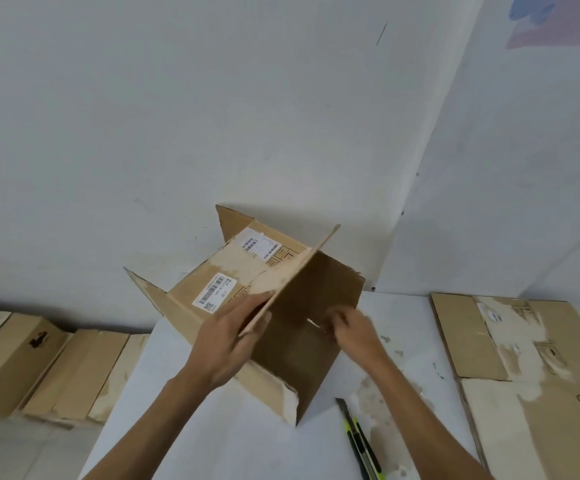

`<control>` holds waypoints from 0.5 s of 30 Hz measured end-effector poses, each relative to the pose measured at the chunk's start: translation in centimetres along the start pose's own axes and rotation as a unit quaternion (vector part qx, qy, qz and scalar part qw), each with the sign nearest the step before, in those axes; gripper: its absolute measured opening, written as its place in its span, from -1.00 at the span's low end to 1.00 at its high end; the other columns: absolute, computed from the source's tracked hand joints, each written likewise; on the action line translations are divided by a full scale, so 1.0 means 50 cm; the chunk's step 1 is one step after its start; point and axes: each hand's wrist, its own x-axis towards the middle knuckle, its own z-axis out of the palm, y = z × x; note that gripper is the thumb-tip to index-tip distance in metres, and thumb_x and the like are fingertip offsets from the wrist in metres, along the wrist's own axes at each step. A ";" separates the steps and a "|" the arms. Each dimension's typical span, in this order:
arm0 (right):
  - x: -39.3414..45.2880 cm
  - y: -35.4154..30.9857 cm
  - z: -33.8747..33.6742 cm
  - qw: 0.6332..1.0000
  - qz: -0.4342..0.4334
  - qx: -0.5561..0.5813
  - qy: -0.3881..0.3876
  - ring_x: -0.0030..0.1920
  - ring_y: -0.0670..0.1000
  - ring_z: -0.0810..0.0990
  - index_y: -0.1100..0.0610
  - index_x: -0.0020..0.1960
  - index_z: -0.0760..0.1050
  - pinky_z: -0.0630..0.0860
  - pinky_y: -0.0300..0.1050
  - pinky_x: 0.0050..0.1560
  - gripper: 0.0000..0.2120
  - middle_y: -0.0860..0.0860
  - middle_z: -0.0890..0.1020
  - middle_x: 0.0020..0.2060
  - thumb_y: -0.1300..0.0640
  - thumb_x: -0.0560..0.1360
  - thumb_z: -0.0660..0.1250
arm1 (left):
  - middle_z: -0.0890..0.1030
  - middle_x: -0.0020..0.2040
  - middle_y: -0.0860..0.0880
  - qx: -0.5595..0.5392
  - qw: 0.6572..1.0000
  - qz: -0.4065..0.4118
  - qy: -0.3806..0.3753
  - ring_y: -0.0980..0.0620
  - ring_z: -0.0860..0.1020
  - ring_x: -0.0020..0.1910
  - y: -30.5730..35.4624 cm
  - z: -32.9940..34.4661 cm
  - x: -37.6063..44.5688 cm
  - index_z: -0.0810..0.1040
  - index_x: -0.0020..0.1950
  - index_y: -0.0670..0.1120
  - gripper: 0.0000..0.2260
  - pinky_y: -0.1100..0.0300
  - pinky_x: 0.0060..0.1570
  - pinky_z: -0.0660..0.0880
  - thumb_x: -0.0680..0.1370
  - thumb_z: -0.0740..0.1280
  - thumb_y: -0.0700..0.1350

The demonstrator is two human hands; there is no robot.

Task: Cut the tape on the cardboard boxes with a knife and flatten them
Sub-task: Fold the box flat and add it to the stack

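Cardboard box sits mid-frame on the white table, flaps splayed. Nearest, at lower right, the knife lies idle. The left hand pinches a raised flap, thumb on one face and fingers on the other; the right hand reaches inside, its fingers too blurred to judge. Collapsing probably goes best by pushing opposite corners together. Open tabletop lies toward the bottom of the frame; flattened boxes crowd the right, the wall behind.
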 end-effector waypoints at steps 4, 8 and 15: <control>0.001 -0.140 -0.106 0.961 -0.113 0.175 0.183 -0.24 -0.08 0.62 0.12 -0.04 0.54 0.58 -0.23 -0.17 -0.75 0.05 0.63 -0.20 0.06 0.72 0.18 | 0.49 0.47 0.04 0.133 0.987 0.091 0.010 0.03 0.44 0.44 -0.022 0.042 0.000 0.36 0.58 0.05 -0.49 0.00 0.38 0.41 0.69 0.01 0.20; 0.056 -0.248 -0.147 0.937 -0.253 0.002 0.243 -0.14 -0.07 0.56 0.10 0.02 0.50 0.51 -0.19 -0.14 -0.77 -0.03 0.58 -0.15 -0.03 0.71 0.20 | 0.48 0.48 -0.01 0.192 0.973 0.126 -0.002 0.00 0.45 0.42 -0.012 0.055 0.010 0.39 0.57 -0.03 -0.33 0.01 0.42 0.36 0.63 0.05 0.38; 0.214 -0.266 -0.038 0.962 -0.002 -0.265 -0.064 0.43 0.22 0.44 0.19 0.57 0.21 0.46 0.10 0.35 -0.25 0.19 0.40 0.48 -0.30 0.60 0.23 | 0.40 0.55 -0.07 0.224 0.960 0.164 -0.022 -0.03 0.41 0.51 -0.017 0.046 -0.011 0.36 0.59 -0.14 0.04 -0.04 0.57 0.18 0.40 0.17 0.63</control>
